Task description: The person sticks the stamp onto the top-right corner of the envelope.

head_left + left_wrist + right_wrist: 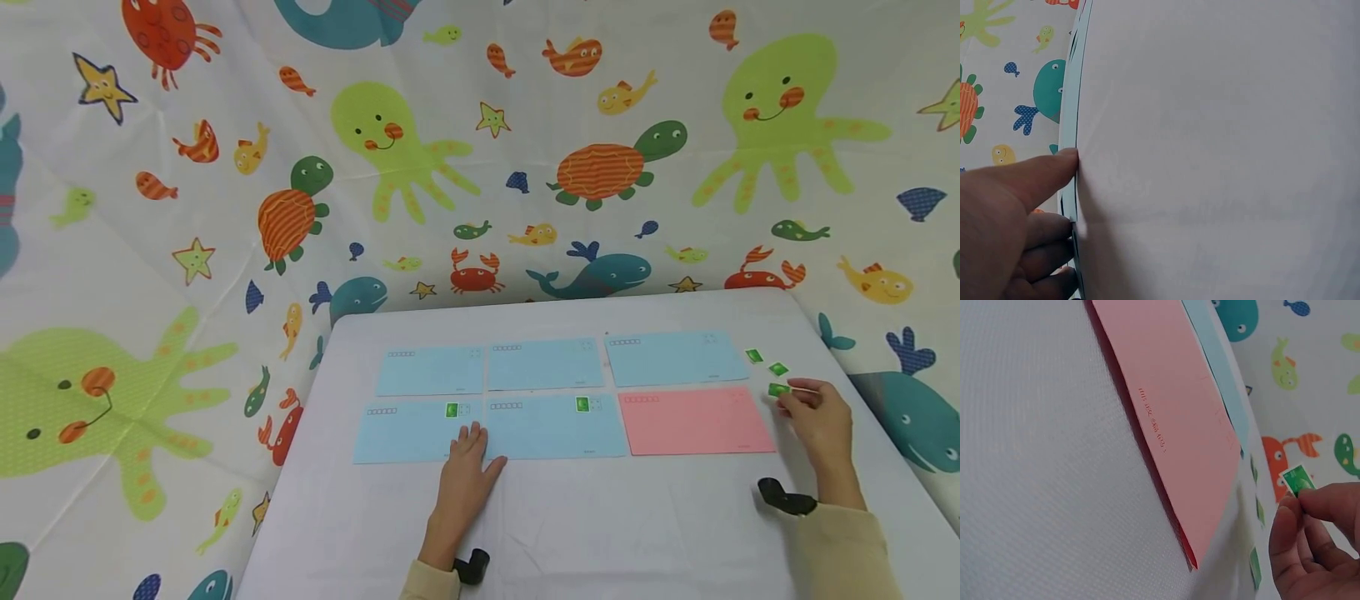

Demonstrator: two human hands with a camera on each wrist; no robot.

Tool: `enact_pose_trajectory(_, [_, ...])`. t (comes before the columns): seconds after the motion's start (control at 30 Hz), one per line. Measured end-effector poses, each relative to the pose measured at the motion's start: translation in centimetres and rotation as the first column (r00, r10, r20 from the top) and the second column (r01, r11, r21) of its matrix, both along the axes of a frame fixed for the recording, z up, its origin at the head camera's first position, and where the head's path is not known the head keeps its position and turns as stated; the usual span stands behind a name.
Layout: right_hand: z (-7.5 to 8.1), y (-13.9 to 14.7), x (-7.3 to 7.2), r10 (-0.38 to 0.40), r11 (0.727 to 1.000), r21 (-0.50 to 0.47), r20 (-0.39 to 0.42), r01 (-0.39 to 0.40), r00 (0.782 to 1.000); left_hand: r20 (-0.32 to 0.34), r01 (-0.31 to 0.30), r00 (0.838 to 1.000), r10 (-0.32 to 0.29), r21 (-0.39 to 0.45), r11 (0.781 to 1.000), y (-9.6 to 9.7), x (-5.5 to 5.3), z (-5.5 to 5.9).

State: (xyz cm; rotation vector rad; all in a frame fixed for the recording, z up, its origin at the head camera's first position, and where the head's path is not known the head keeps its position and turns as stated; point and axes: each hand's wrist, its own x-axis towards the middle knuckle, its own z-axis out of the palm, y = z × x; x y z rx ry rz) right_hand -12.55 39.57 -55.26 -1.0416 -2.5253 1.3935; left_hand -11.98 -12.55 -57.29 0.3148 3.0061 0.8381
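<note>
My right hand (817, 417), to the right of the pink envelope (697, 423), pinches a small green stamp (1297, 479) between thumb and fingers. Two more green stamps, one nearer the envelopes (753, 356) and one beside it (778, 368), lie just beyond that hand. My left hand (467, 479) rests with fingers extended at the lower edges of the front-left blue envelope (405, 437) and the front-middle blue envelope (555, 435). Each of these two bears a green stamp near its upper right corner. The left wrist view has the thumb (1054, 172) at an envelope's edge.
Behind the front row lie three more blue envelopes, at left (429, 372), middle (545, 367) and right (675, 358). All are on a white-covered table (600, 525). A cloth printed with sea animals (517, 108) hangs behind and to the left.
</note>
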Motion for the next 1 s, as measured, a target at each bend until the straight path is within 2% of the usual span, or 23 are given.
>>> enact_pose_trajectory(0.27, [0.1,-0.2,0.0,-0.001,1.000,0.012,0.015,0.001,1.000,0.013,-0.013,1.000,0.013,0.008,1.000,0.0,0.1,0.2])
enact_pose_trajectory(0.5, [0.2,-0.5,0.1,-0.002,1.000,0.004,0.025,0.002,1.000,0.055,-0.021,0.998,0.020,0.028,0.999,-0.1,-0.2,0.9])
enact_pose_trajectory(0.67, [0.2,-0.5,0.2,-0.009,1.000,-0.017,0.043,0.009,0.999,0.067,-0.031,0.997,0.030,0.020,0.999,-0.2,-0.3,1.3])
enact_pose_trajectory(1.0, [0.2,-0.6,0.6,0.014,0.996,-0.089,0.018,-0.012,1.000,0.060,-0.038,0.997,0.039,-0.016,0.999,-0.3,-1.0,1.7])
